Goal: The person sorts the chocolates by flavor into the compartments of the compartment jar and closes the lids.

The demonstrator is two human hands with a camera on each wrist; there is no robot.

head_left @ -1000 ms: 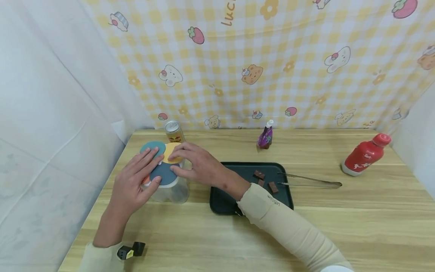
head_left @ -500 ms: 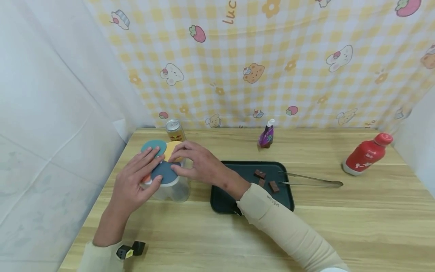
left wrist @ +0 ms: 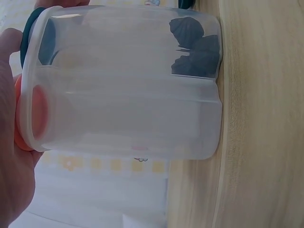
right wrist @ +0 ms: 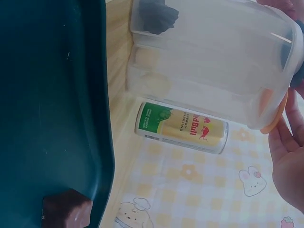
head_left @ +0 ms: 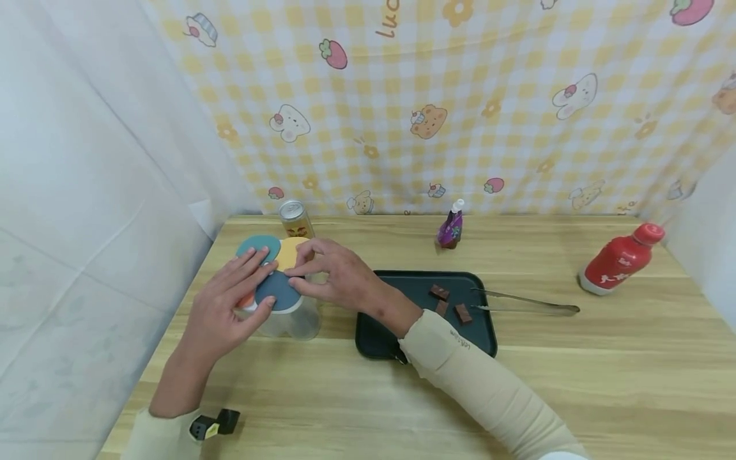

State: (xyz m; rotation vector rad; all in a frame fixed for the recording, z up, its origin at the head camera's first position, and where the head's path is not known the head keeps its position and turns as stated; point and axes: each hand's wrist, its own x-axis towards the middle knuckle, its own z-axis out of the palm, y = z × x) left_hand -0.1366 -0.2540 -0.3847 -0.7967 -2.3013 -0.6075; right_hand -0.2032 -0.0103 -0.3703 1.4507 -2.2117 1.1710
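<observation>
At the near edge of the wooden table [head_left: 356, 396], grain running left to right, two beige sleeves enter the head view. A small black device [head_left: 214, 424] sits at the left wrist.

One clear plastic container [head_left: 287, 316] stands near the table's left edge, about midway between near and far edges. Its walls are translucent and lobed, with rounded corners. The left wrist view shows dark ridged pieces [left wrist: 194, 47] lying at the bottom of one compartment. The container carries round flat lids: one dark blue lid [head_left: 280, 291], one teal lid [head_left: 259, 246], one yellow lid [head_left: 290, 251] and part of an orange lid [head_left: 247, 300] at the left side.

The left hand [head_left: 227, 306] lies flat over the lids, fingers straight and slightly spread, fingertips at the teal lid. The right hand [head_left: 336, 275] rests on the container top, fingers bent, thumb and forefinger pinching the edge of the yellow lid.

One dark rectangular tray [head_left: 402, 332] with rounded corners lies just right of the container. It holds three brown chocolate blocks [head_left: 438, 294]. One pair of metal tongs [head_left: 526, 303] rests with its tips over the tray's right rim, handles on the table.

One drink can [head_left: 295, 220] stands behind the container near the far left corner. One small purple bottle [head_left: 450, 229] with a white cap stands at the far edge, centre. One red bottle [head_left: 621, 259] leans near the far right corner.
</observation>
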